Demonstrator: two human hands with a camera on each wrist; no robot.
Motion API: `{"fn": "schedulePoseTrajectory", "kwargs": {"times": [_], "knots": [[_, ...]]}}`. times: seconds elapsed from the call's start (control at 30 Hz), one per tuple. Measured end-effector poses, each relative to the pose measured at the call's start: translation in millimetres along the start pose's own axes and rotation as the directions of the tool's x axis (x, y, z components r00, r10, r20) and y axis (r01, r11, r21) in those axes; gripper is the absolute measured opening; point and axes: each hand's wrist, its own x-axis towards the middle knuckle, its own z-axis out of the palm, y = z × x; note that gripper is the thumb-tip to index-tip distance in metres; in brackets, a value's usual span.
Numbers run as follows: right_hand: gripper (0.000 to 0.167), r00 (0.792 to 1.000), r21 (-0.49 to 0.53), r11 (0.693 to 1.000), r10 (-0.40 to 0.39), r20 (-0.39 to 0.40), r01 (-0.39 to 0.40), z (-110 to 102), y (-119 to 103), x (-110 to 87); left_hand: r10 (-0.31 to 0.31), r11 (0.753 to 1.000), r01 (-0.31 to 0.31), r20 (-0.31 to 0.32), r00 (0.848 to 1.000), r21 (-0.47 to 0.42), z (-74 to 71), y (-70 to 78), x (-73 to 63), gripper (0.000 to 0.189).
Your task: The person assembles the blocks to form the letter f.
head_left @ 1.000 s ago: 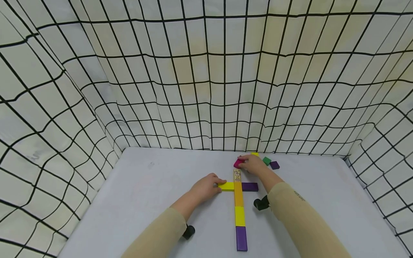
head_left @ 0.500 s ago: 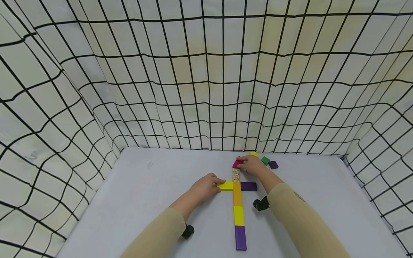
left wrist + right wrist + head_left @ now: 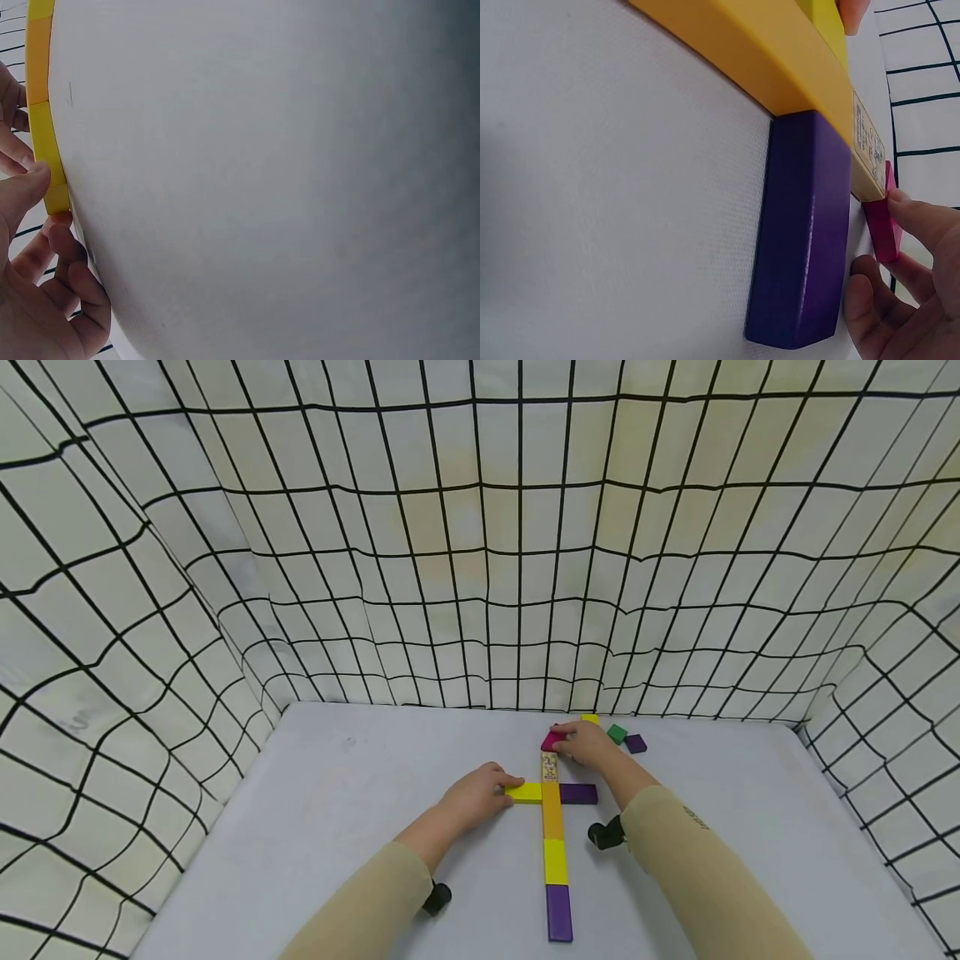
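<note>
Coloured building blocks lie in a cross on the white table. My left hand [image 3: 480, 793] pinches the outer end of the yellow block [image 3: 527, 793] that forms the left arm. With thumb and fingers, my right hand [image 3: 588, 745] holds a magenta block [image 3: 551, 742] at the top, against the end of a printed wooden block [image 3: 549, 766]; the fingers hide part of it. Down the middle run an orange block [image 3: 552, 811], a second yellow block [image 3: 555, 862] and a purple block [image 3: 558, 912]. Another purple block [image 3: 795, 232] makes the right arm and touches the orange one.
Behind the right hand lie a green block [image 3: 617, 733], a small purple block [image 3: 636, 743] and a yellow block [image 3: 590, 718], near the table's back edge. A black net [image 3: 480, 552] over white sheeting surrounds the table [image 3: 360, 802] at the back and sides.
</note>
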Motion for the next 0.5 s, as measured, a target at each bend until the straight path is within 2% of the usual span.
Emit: {"fn": "schedulePoseTrajectory", "kwargs": {"times": [0.5], "knots": [[0.045,0.999,-0.010,0.999,-0.034,0.001,0.034,0.7,0.1,-1.1,-0.021,1.000,0.021,-0.002,1.000,-0.012,0.1,0.9,-0.3,0.036]]}}
